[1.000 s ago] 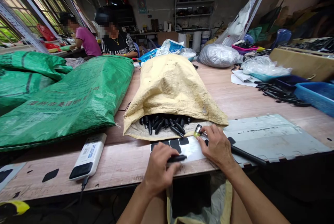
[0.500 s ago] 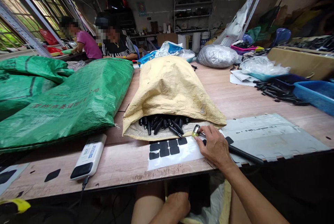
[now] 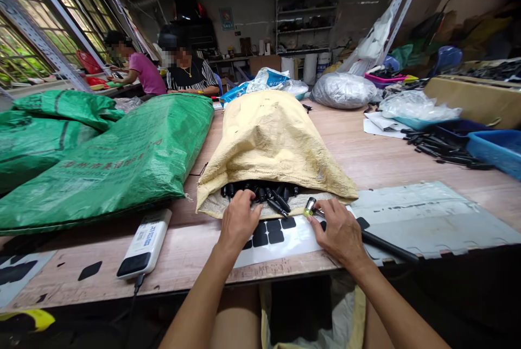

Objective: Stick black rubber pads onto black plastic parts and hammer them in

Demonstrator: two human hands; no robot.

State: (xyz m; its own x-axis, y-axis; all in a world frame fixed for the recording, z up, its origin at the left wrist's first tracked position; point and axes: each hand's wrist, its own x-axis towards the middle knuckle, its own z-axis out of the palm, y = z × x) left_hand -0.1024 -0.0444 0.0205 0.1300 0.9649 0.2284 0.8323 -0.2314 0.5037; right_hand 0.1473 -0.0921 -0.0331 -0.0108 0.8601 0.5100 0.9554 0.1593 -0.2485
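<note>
My left hand (image 3: 240, 219) is at the mouth of a pale yellow woven sack (image 3: 272, 143), its thumb apart from the bent fingers. Nothing shows in its grasp, though the fingertips partly cover the pieces. Several black tapered pieces (image 3: 279, 200) spill toward the sack's lip. To the right, my right hand (image 3: 340, 232) is closed over the neck of a small hammer. The hammer's head (image 3: 310, 205) is silver with a yellowish end, and its black handle (image 3: 391, 246) sticks out past the hand toward the table's front edge.
A white sheet with black stickers (image 3: 266, 236) lies between my hands. Green sacks (image 3: 122, 164) and a white power bank (image 3: 144, 243) are at left; a grey board (image 3: 431, 219) and blue tray (image 3: 496, 148) at right. Two people (image 3: 189, 77) sit beyond. Below, an open sack (image 3: 358, 311) hangs.
My left hand has risen from below the table edge to the sack's mouth. My right hand stays on the hammer. The whole view has shifted slightly.
</note>
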